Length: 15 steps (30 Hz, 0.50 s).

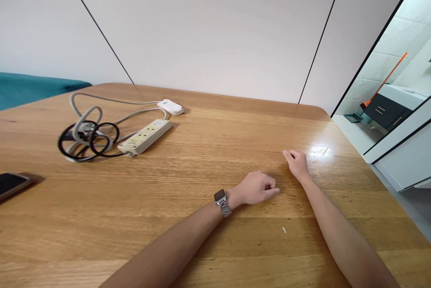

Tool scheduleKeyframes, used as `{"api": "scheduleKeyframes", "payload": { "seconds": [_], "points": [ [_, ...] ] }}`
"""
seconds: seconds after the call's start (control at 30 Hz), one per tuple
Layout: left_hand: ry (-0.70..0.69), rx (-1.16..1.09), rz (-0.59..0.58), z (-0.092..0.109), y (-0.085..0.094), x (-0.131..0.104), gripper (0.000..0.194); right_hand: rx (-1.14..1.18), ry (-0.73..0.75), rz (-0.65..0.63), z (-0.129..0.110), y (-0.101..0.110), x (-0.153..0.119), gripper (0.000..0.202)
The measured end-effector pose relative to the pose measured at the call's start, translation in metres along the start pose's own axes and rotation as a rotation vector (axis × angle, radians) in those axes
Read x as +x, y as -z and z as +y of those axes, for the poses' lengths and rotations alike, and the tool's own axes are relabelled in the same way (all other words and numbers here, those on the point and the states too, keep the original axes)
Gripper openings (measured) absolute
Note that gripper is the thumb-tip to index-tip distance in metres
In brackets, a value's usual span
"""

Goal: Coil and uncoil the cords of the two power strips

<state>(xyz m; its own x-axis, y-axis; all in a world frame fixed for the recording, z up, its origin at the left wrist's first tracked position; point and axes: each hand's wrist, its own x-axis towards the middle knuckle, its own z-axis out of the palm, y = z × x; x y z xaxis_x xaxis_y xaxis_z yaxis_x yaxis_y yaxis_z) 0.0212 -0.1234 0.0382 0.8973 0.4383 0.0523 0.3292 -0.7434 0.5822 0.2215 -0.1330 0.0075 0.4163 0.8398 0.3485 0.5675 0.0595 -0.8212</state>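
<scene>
Left hand (256, 188): its fingers are curled inward and nothing is seen in them; a watch (220, 196) sits on the wrist.
Right hand (296, 164): it is near the left one but apart, the fingers closed loosely, also with nothing visible inside.
White scrap (284, 230): it lies on the counter (202, 157) between the forearms; its material cannot be told, but it is probably very light, best pinched at the ends.
Power strip (146, 137): it lies well apart, beyond the left hand, toward the left; it seems stiff and rather light, and the long sides offer a good hold.
Cords (80, 121): they are looped beside the strip, likely flexible, and may drag behind it.
</scene>
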Motion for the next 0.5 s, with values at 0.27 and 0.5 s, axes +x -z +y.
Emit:
{"api": "scheduleKeyframes", "payload": {
  "seconds": [0.27, 0.5],
  "points": [
    [0.002, 0.002, 0.005, 0.0021, 0.0009, -0.0005, 0.039, -0.003, -0.002, 0.001, 0.0015, -0.0008, 0.0007, 0.043],
    [0.023, 0.03, -0.013, 0.0037, 0.0016, 0.0001, 0.038, -0.003, 0.006, -0.004, 0.0007, -0.0003, 0.001, 0.043]
  ]
}}
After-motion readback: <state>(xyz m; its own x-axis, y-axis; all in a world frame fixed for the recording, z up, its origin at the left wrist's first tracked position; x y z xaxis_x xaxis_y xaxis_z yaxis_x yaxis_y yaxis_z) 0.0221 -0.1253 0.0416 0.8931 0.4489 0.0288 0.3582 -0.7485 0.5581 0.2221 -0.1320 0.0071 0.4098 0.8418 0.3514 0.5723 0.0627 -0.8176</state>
